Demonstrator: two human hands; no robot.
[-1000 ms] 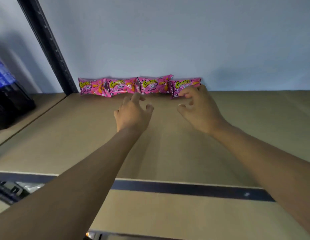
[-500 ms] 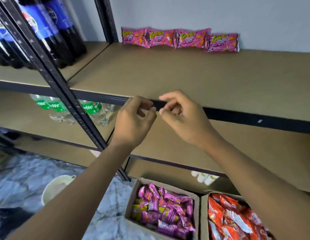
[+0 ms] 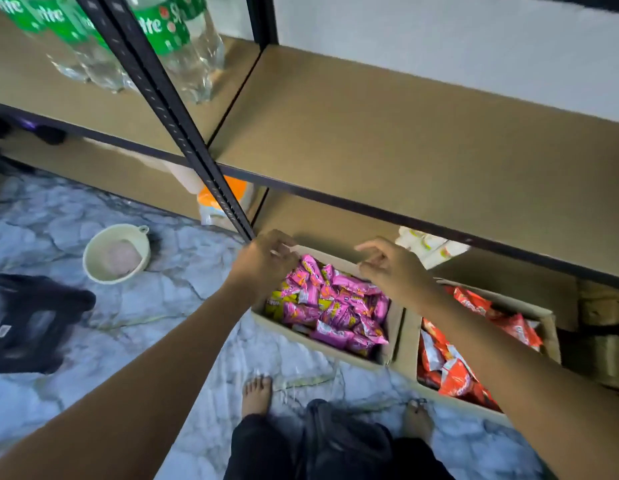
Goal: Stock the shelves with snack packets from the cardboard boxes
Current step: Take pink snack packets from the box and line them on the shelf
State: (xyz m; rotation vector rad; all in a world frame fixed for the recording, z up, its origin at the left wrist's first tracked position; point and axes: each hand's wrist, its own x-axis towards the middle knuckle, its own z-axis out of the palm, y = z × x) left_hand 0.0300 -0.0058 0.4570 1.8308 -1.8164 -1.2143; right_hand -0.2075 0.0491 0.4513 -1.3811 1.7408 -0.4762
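Head view shows the pink packets (image 3: 335, 306) heaped loose in the pink box (image 3: 301, 336) on the floor. Both hands have dropped to it from the shelf edge above, where they were half a second ago, and from the row of packets they were straightening a second ago. That row is now out of frame.

The left hand (image 3: 266, 261) hovers over the box's far left corner with its fingers bent under and away. I cannot tell whether they touch anything. The right hand (image 3: 391, 268) hangs over the box's far right edge, fingers half curled and holding nothing.

I judge one placing round done and a fresh pick starting.

Right of the pink box, touching it, sits the red box (image 3: 410, 344). Above the box runs a bare shelf (image 3: 405, 133), and left of it a bowl (image 3: 115, 258) sits on the floor.
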